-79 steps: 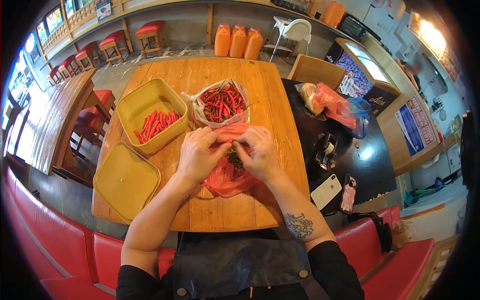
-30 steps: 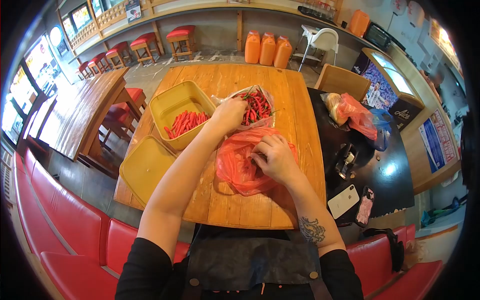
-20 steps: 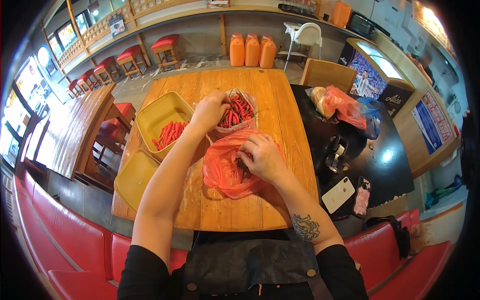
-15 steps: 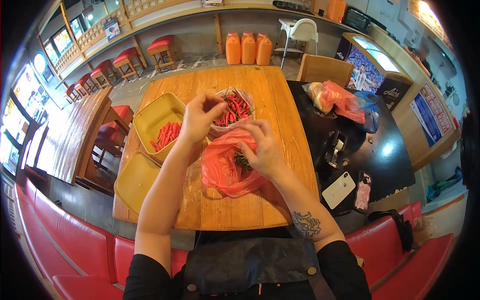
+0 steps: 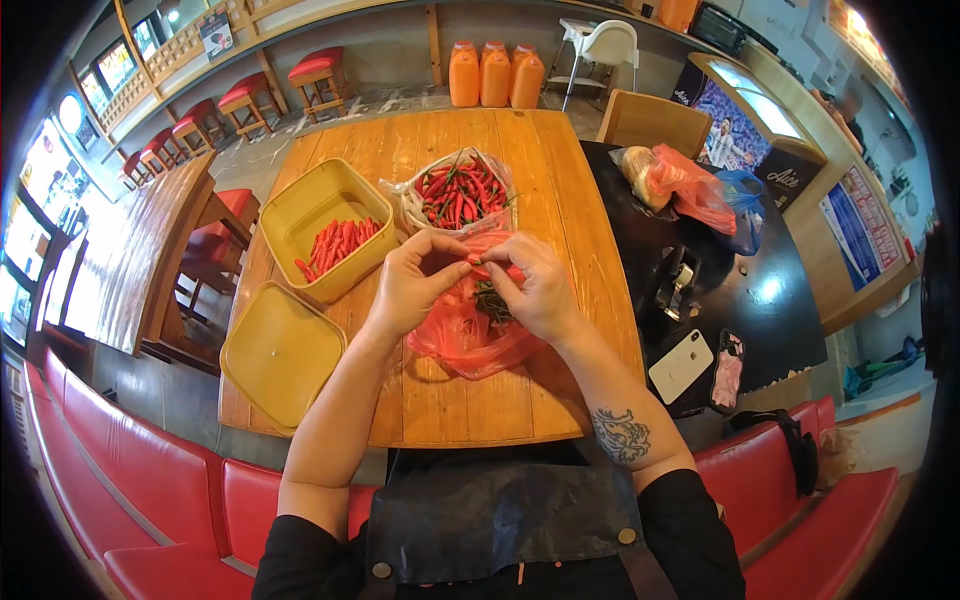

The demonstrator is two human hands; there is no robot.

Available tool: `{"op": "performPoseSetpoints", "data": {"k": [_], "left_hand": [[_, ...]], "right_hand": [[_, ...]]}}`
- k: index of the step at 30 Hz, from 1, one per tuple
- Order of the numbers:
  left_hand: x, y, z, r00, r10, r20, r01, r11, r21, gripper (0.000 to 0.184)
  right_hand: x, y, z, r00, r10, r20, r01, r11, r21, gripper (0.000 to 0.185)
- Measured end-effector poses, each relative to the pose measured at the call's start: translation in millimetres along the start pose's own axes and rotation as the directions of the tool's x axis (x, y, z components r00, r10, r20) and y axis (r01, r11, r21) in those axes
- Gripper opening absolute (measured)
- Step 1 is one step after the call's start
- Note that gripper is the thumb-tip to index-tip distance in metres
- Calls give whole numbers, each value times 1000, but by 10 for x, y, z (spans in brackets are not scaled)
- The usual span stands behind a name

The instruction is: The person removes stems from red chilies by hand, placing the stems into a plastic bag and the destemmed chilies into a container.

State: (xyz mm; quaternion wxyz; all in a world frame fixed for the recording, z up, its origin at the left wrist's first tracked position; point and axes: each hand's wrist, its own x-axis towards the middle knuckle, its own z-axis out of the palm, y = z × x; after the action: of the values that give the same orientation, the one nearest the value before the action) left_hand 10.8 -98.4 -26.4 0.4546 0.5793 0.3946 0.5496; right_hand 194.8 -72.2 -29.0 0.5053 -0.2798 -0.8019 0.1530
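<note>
Fingertips of my left hand [image 5: 418, 285] and my right hand [image 5: 537, 287] meet in pinches over the wooden table. Between them is a small red chili pepper [image 5: 468, 257], mostly covered by the fingers; my right fingertips are at its stem end. Just beneath, a red plastic bag [image 5: 465, 340] lies spread with green stems [image 5: 490, 302] in it. Beyond my hands stands a clear plastic bag full of red chilies with stems [image 5: 465, 192]. To the left, a yellow plastic container [image 5: 285, 240] holds a pile of red chilies [image 5: 337, 247].
The container's yellow lid [image 5: 280, 360] lies at the table's left edge. On the black table to the right are a white phone [image 5: 682, 373], a pink-patterned case [image 5: 728, 372], a tape dispenser [image 5: 677, 280] and plastic bags [image 5: 690, 188]. Red bench seats [image 5: 140, 470] border the near side.
My left hand has come down and right from beside the chili bag to meet my right hand. A small chili now shows between the fingertips. The view has shifted slightly.
</note>
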Motion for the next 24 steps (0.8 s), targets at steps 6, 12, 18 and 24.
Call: {"op": "performPoseSetpoints", "data": {"k": [6,12,18,24], "left_hand": [[-19,54,30,985,173,12,-169,943,288,14],[-45,113,55,970,240,38,-233,871,433,14],[-48,85,59,960,277,44,-262,830,492,15],[-74,34,164,943,332,-37,-263,806,531,15]], "right_hand": [[6,18,0,999,-24,26,25,999,-32,9],[-3,13,11,1000,3,14,-3,1000,8,9],[-9,23,13,1000,-10,10,10,1000,-6,10],[-28,36,38,1000,-14,-28,12,998,-68,14]]}}
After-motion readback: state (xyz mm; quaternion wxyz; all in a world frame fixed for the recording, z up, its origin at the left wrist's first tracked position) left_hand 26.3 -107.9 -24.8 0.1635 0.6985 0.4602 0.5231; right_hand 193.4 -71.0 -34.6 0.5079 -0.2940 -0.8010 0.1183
